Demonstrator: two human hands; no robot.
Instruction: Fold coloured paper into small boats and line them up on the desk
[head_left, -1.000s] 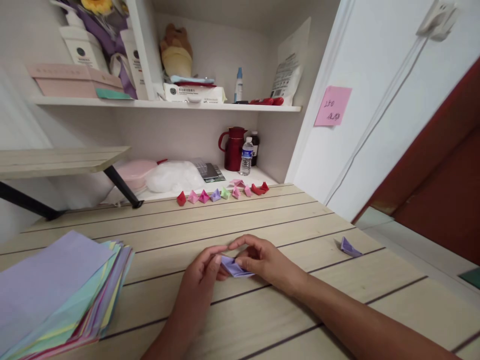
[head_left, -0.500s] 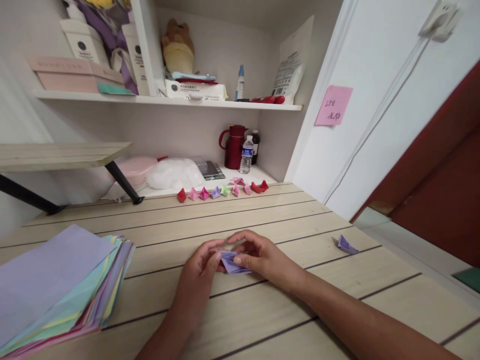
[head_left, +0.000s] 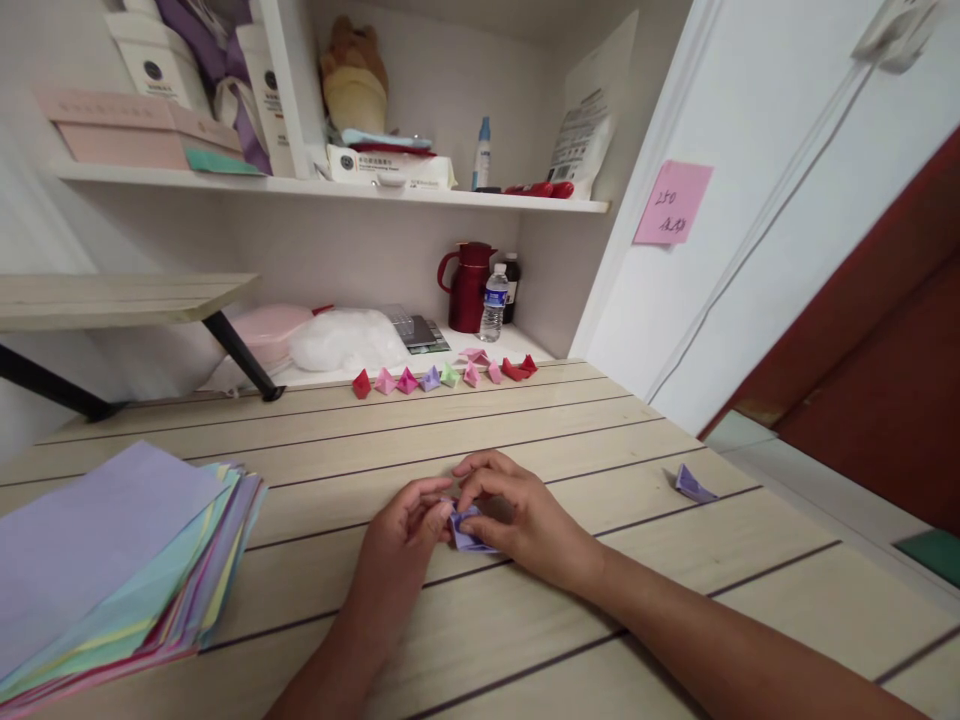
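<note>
A small folded piece of purple paper (head_left: 471, 535) is held between both hands, low over the wooden table (head_left: 360, 620). My left hand (head_left: 405, 530) pinches its left end between thumb and fingers. From the other side my right hand (head_left: 525, 515) grips it, the thumb pressed on the near face and the fingers curled over the top. Part of the paper is hidden behind the fingers. Off to the right lies a separate folded purple paper boat (head_left: 694, 484).
A stack of coloured paper sheets (head_left: 112, 560) lies at the left. Several small folded paper boats (head_left: 407, 380) line the table's back edge. Behind them stand a red jug (head_left: 469, 290) and a water bottle (head_left: 493, 303). A small raised wooden stand (head_left: 120, 300) is at the back left.
My right thumb and fingers have shifted on the purple paper, which now shows less of its face. The view has tilted slightly.
</note>
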